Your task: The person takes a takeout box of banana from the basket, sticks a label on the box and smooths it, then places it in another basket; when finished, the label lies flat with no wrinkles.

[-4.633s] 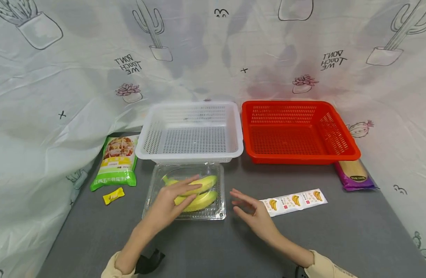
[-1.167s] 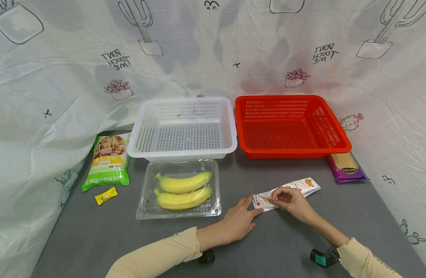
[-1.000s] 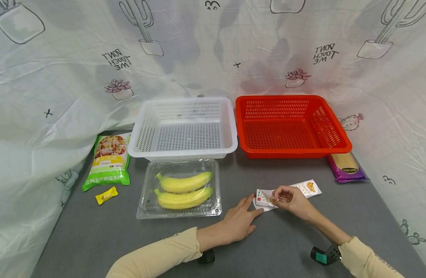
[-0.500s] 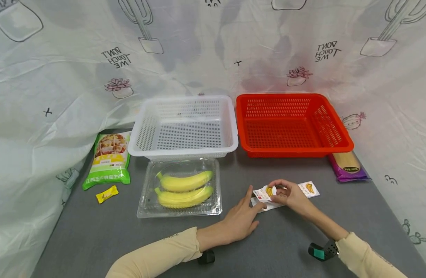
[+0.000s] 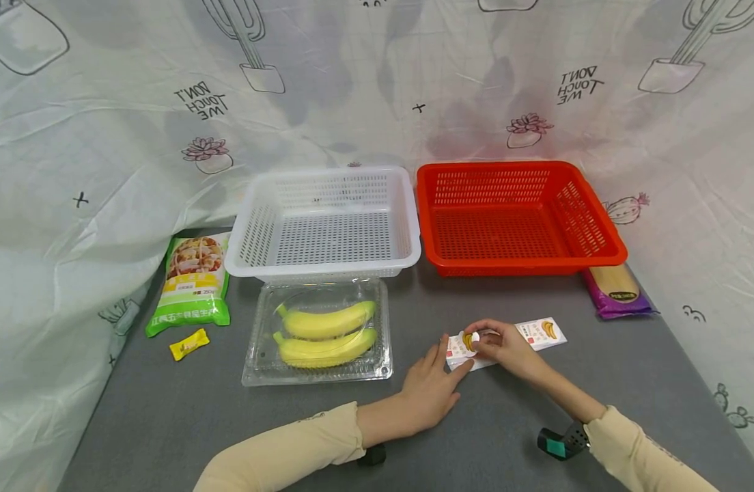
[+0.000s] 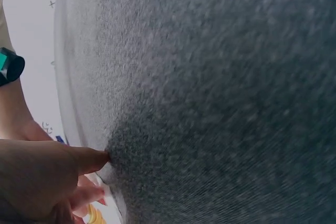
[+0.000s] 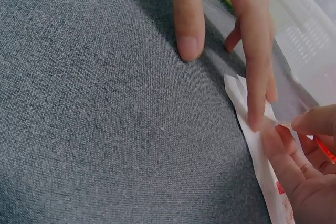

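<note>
In the head view my right hand (image 5: 506,350) pinches a small white label (image 5: 458,346) with a banana picture, its end lifted off a paper label strip (image 5: 544,332). My left hand (image 5: 427,393) holds the strip's left end down, fingers extended, tips at the paper. The right wrist view shows one left finger (image 7: 256,72) against the white strip and the right hand (image 7: 310,171) close beside it. Left of the hands, a clear plastic clamshell box (image 5: 254,365) holds two yellow bananas (image 5: 328,348). In the left wrist view, my left hand (image 6: 47,174) partly covers the right one.
Behind stand a white basket (image 5: 322,270) and a red basket (image 5: 524,263) side by side. A green-and-white food bag (image 5: 192,283) and a small yellow packet (image 5: 189,344) lie at the left. A purple packet (image 5: 619,290) lies at the right under the red basket's edge.
My left hand has moved from over the bananas to the strip's left end. My right hand has taken hold of a label, lifted it from the strip and shifted slightly left.
</note>
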Available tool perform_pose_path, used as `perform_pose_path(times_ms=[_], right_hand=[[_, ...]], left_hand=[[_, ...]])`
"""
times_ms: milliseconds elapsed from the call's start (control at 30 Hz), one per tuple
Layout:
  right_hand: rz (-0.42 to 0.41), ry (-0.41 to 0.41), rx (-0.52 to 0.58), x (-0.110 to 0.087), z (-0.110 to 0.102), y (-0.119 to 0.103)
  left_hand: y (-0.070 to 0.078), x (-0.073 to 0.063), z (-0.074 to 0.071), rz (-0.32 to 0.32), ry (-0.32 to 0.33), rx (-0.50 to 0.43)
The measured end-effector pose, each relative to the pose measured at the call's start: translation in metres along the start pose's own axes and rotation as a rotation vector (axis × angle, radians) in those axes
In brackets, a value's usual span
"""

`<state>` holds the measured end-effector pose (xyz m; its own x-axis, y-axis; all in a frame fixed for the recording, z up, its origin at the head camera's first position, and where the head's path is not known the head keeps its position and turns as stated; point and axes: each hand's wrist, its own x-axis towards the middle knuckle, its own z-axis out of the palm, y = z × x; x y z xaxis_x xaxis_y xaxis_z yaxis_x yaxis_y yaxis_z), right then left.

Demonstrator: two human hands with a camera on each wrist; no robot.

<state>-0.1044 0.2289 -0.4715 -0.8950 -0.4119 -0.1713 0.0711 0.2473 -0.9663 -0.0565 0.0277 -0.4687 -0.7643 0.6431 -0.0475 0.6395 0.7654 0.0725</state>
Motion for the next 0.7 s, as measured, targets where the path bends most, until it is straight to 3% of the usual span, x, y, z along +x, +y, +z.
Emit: perform_pose_path(times_ms=[133, 300, 400, 567, 700], right_hand=[[-0.045, 0.026, -0.031, -0.001, 0.003, -0.003], [-0.194, 0.106, -0.158, -0.005, 0.01, -0.01], [-0.233, 0.138, -0.115, -0.008, 0.011, -0.019], [-0.14, 0.153, 0.066, -0.01, 0.007, -0.032], [-0.074, 0.121, 0.176, -0.011, 0.005, -0.032]], left_hand=[[0.001, 0.005, -0.002, -0.006, -0.007, 0.05], [0.005, 0.011, -0.008, -0.043, -0.037, 0.051], [0.005, 0.012, -0.01, -0.051, -0.048, 0.037], [0.004, 0.011, -0.012, -0.036, -0.044, 0.058], [0.004, 0.007, -0.016, -0.044, -0.109, 0.022]])
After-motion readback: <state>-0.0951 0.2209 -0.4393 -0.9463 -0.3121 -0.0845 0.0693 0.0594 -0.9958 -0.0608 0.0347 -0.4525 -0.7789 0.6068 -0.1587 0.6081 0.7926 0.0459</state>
